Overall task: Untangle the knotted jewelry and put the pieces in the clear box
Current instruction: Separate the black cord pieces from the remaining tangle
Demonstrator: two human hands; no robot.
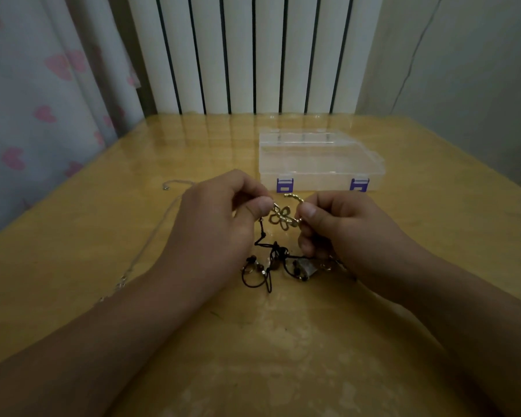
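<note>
Two hands at work, both raised just above the bench (pixel 103 236). Nearest you, the black cord tangle (pixel 271 263) with small dark beads lies on the bench between your wrists, one strand running up from it toward your left thumb.

Left hand (pixel 220 215): thumb and forefinger pinch one end of the gold flower piece (pixel 282 218). Right hand (pixel 337 227): fingers curled, pinching the other end, where a gold twisted chain (pixel 295 197) arcs over the fingertips. Whether your right hand also grips cord lower down, you cannot tell.

Flower piece: held in the air between the hands, long axis roughly left to right, tilted slightly down toward the right hand, its open face turned up at you.

Step judged: untangling, gold piece not yet free of the black cord. Next move likely calls for small slack-giving motions, feeding the cord out through the petals and not pulling the ends apart, which would tighten the knot.

Left of your left hand, a thin silver chain (pixel 151 239) lies stretched out on the bench.

Beyond the hands, the clear box (pixel 319 164) sits with its purple latches (pixel 285 185) facing you; lid state uncertain.
</note>
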